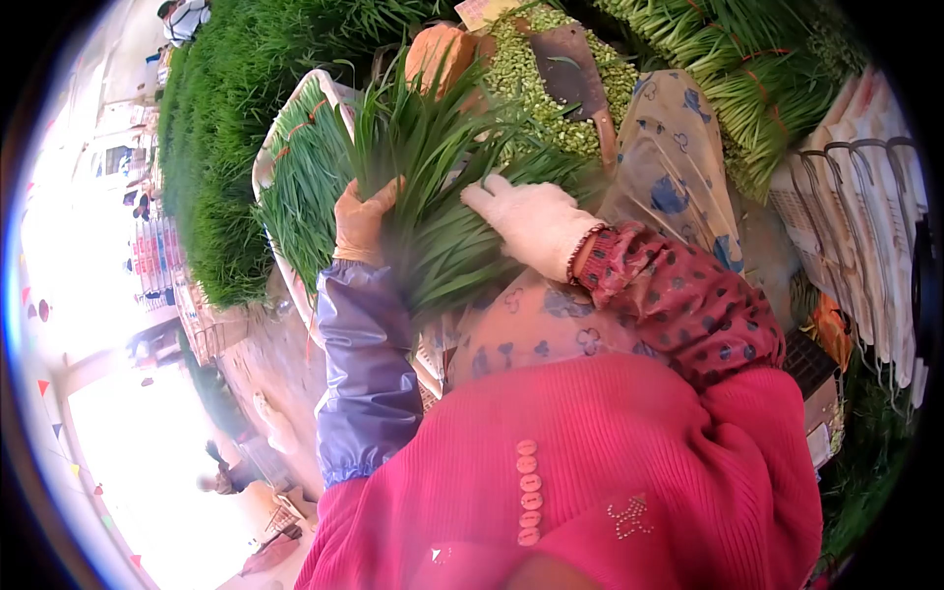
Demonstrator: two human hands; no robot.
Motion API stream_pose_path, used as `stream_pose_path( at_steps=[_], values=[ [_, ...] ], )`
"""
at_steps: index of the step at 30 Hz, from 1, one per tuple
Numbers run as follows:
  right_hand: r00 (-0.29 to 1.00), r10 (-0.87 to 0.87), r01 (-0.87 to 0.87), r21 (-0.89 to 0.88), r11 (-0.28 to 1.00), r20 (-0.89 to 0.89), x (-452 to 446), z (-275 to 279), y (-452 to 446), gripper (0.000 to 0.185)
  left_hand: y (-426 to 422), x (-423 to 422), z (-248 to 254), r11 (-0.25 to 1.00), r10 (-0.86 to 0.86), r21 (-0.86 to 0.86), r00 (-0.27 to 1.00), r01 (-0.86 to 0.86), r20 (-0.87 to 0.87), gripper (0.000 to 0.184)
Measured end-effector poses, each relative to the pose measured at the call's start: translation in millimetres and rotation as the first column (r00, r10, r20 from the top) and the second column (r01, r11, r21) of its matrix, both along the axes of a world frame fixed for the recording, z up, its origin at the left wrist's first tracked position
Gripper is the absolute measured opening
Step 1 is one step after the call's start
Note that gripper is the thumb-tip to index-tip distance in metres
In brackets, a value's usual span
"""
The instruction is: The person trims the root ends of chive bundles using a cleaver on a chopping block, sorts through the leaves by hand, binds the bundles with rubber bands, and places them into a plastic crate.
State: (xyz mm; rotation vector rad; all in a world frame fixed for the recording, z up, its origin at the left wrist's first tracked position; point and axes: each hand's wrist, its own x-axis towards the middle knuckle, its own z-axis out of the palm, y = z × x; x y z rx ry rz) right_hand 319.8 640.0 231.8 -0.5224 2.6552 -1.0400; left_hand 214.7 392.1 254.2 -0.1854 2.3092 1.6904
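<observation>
The left hand point(364, 224), in a tan glove below a shiny purple sleeve point(369, 364), is closed on the near edge of a loose bunch of long green leaves point(447, 236), thumb on one side and fingers on the other. The bunch spreads from that grip toward the right hand point(531, 221), part of it blurred. The right hand, in a white glove below a red dotted sleeve point(688, 295), lies against the other side of the leaves with its forefinger stretched out; whether its hidden fingers grasp any, I cannot tell. Just left of the left hand, a white-rimmed container point(264, 177) holds greens bound with red ties point(305, 167). Beyond the bunch sits an orange-brown block point(438, 54), and beyond the right hand a dark blade point(565, 74) with a wooden handle lies on pale green chopped pieces point(516, 84). Right of that hand is a patterned plastic sheet point(669, 138), with red-banded bundles point(757, 79) farther off and white plastic bags point(836, 216) hanging well to the right. A tall mass of greens point(226, 128) stands past the container.
</observation>
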Motion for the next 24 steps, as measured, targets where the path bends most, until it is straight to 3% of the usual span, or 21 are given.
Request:
stream_pose_path(
  at_steps=[3,5,7,8,9,11,13,14,16,17,19,21,24],
  values=[
    [0.996,-0.081,0.080,0.035,0.996,0.024,-2.3,-8.0,11.7,0.062,3.2,7.5,7.8,0.995,0.003,0.103,0.998,-0.009,0.061,0.029],
    [0.998,-0.047,0.047,0.005,0.999,0.046,-3.3,-6.3,26.3,0.063,1.0,9.4,6.8,0.997,0.000,0.081,0.999,-0.005,0.053,0.029],
    [0.970,0.096,-0.077,-0.094,0.993,0.223,-8.6,8.3,43.1,0.072,2.7,13.0,8.1,0.998,-0.001,0.059,0.999,-0.002,0.044,0.029],
    [0.982,0.081,-0.041,-0.222,0.974,0.172,-13.1,-5.7,48.9,0.082,7.3,16.3,10.2,1.000,-0.003,0.024,1.000,0.003,-0.015,0.029],
    [0.983,0.002,0.047,-0.266,0.963,0.181,-17.4,-7.0,53.2,0.085,11.2,19.3,11.9,1.000,-0.007,-0.011,0.997,0.006,-0.076,0.029],
    [0.953,-0.235,0.268,-0.165,0.949,0.192,-23.6,15.4,66.3,0.075,14.4,21.3,11.8,1.000,0.006,-0.018,0.996,-0.008,-0.093,0.028],
    [0.890,-0.407,0.425,0.054,0.903,-0.208,-26.8,27.6,75.9,0.044,13.3,19.1,10.0,1.000,0.013,-0.025,0.994,-0.016,-0.110,0.027],
    [0.891,-0.403,0.422,0.054,0.905,-0.208,-27.3,38.8,76.6,0.044,12.2,17.7,8.2,0.999,0.027,-0.039,0.996,-0.030,-0.091,0.026],
    [0.685,-0.438,0.435,-0.156,0.887,-0.582,-24.3,68.2,63.2,0.029,11.2,15.3,4.6,0.998,0.041,-0.051,0.997,-0.045,-0.068,0.026],
    [0.671,-0.373,0.274,-0.253,0.928,-0.641,-22.1,73.6,51.4,0.023,11.5,14.0,2.7,0.998,0.051,-0.020,0.998,-0.052,-0.047,0.025],
    [0.726,-0.125,0.031,-0.150,0.988,-0.676,-17.4,71.7,20.7,0.018,13.4,13.8,2.2,0.998,0.057,0.009,0.998,-0.057,-0.023,0.025],
    [0.745,0.056,-0.011,0.071,0.997,-0.665,-17.3,41.3,-15.5,0.014,13.8,13.9,5.8,0.998,0.039,0.042,0.998,-0.037,-0.042,0.025],
    [0.815,0.143,-0.124,0.072,0.990,-0.561,-13.2,9.3,-33.9,0.014,0.5,8.2,3.1,0.994,0.074,0.085,0.997,-0.075,0.018,0.026]
  ],
)
